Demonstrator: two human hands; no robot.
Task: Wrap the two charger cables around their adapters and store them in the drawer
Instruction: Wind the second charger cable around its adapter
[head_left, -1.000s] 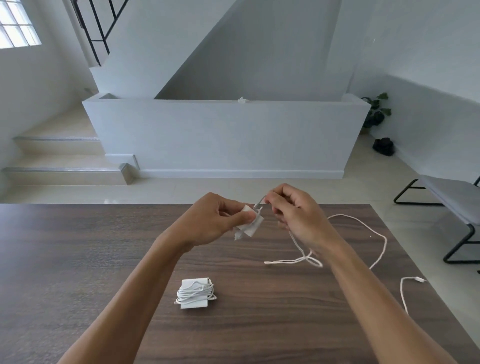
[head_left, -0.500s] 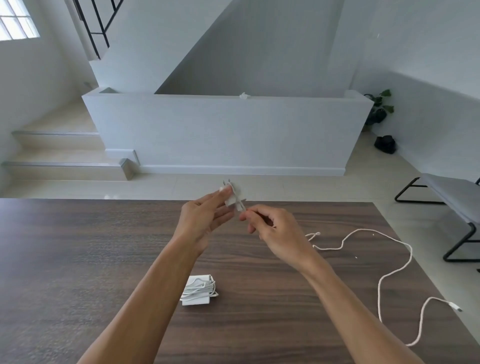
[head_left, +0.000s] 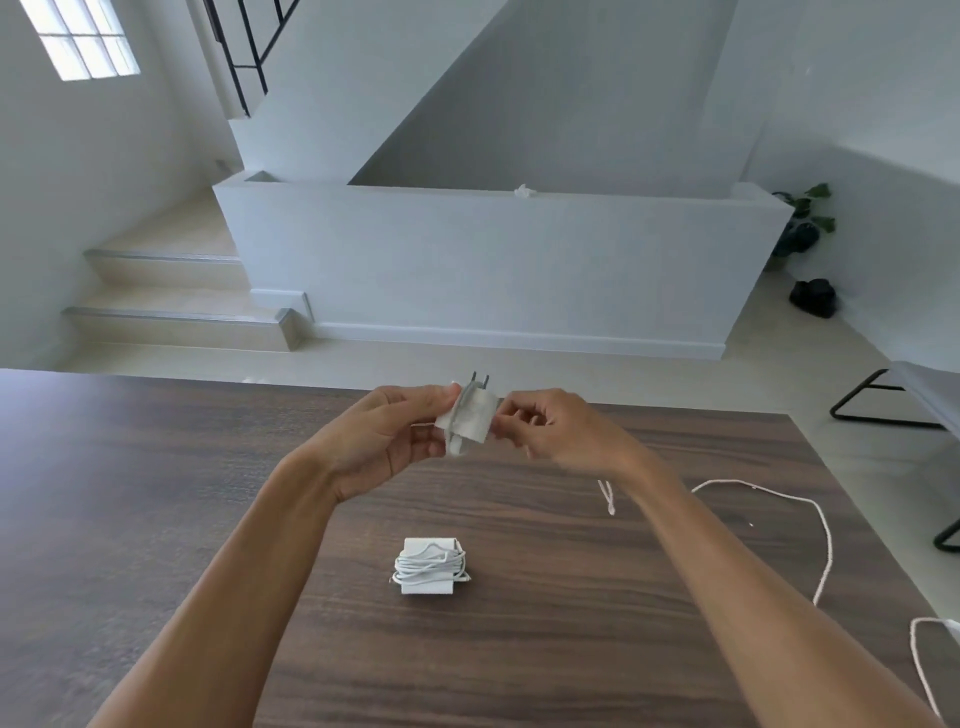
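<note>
My left hand (head_left: 387, 434) pinches a small white adapter (head_left: 475, 415) above the far part of the dark wooden table (head_left: 156, 493), prongs pointing up. A turn of white cable crosses the adapter's face. My right hand (head_left: 550, 434) pinches the cable right beside the adapter. The loose rest of that white cable (head_left: 826, 540) trails over the table's right side to the edge. A second white adapter with its cable wound round it (head_left: 430, 567) lies on the table between my forearms. No drawer is in view.
Beyond the table's far edge are a tiled floor, steps (head_left: 171, 312) at the left and a low white wall (head_left: 498, 270). A bench with black legs (head_left: 893, 400) stands right of the table. A plant (head_left: 802, 223) sits in the far right corner.
My hands have shifted rightward with the adapter, and my right hand has carried the cable across it. The loose cable on the table has been drawn shorter and lies in a different curve.
</note>
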